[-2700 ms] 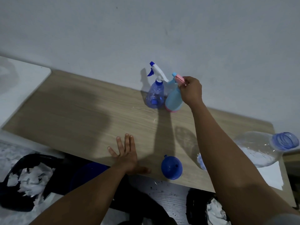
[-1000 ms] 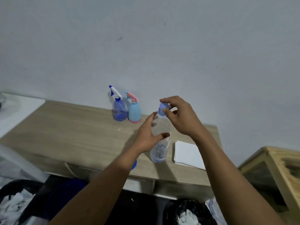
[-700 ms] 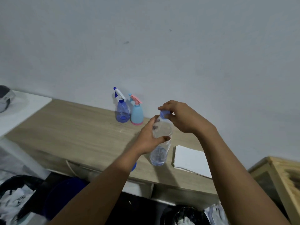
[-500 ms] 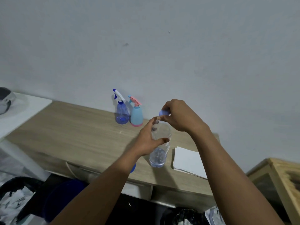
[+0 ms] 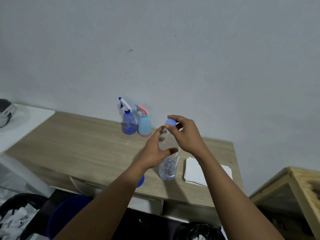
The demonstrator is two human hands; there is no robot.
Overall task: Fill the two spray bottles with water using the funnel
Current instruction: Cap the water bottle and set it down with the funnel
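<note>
Standing upright near the front edge of the wooden table (image 5: 78, 144), the clear water bottle (image 5: 168, 168) has its long axis close to vertical. Both hands meet on it in the head view. The left hand (image 5: 155, 151) comes in from the near left and grips the upper body of the bottle, with its thumb curled across the near side and its fingers round the far side. The right hand (image 5: 188, 135) comes over from the near right with its wrist raised. It pinches the blue cap (image 5: 170, 122) between thumb and fingertips, right on top of the neck. Whether the cap is already free of the thread cannot be told.

Everything for the coming move lies on the left-hand side. The two spray bottles stand touching against the wall at the far edge, far and left of the water bottle and well apart from it. They are the clear blue spray bottle (image 5: 129, 123) and, on its right, the pale blue spray bottle (image 5: 144, 125) with the pink trigger. Both trigger heads are on. The blue funnel (image 5: 141, 181) sits at the near edge, mostly hidden behind the left forearm and just left of the water bottle's base. The left hand is therefore the nearer one to it. A white sheet of paper (image 5: 194, 172) lies just right of the bottle.

Judging from this, the step in hand is uncapping the water. No spray head is off yet.
</note>
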